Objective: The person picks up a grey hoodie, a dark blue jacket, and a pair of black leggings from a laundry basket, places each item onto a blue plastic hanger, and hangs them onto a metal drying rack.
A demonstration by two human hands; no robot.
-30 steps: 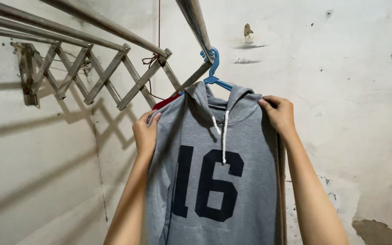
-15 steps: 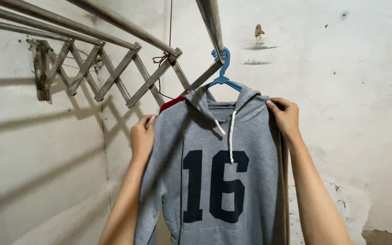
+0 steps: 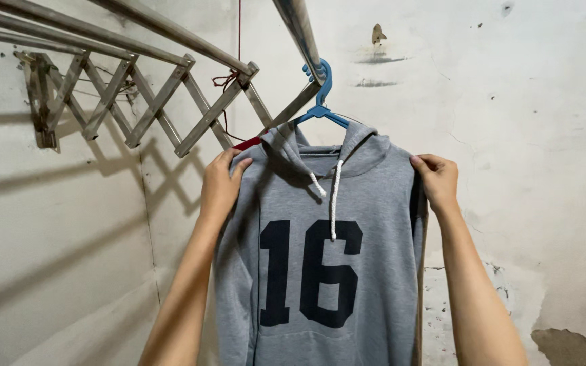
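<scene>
A grey hooded sweatshirt (image 3: 327, 285) with white drawstrings and dark printed digits on its chest hangs in front of me on a blue plastic hanger (image 3: 320, 102). The hanger's hook is over a metal rail (image 3: 296, 27) overhead. My left hand (image 3: 222, 186) grips the sweatshirt's left shoulder. My right hand (image 3: 437, 179) pinches the right shoulder at its seam. A bit of red fabric (image 3: 249, 143) shows behind the left shoulder.
A folding metal drying rack (image 3: 130, 102) with scissor arms is fixed to the left wall, and its rails run overhead. A stained white plaster wall (image 3: 530, 135) stands close behind the sweatshirt, with paint peeling at the lower right.
The view has shifted slightly, so the sweatshirt and rack sit a little to the right in frame. Both hands stay on the sweatshirt's shoulders.
</scene>
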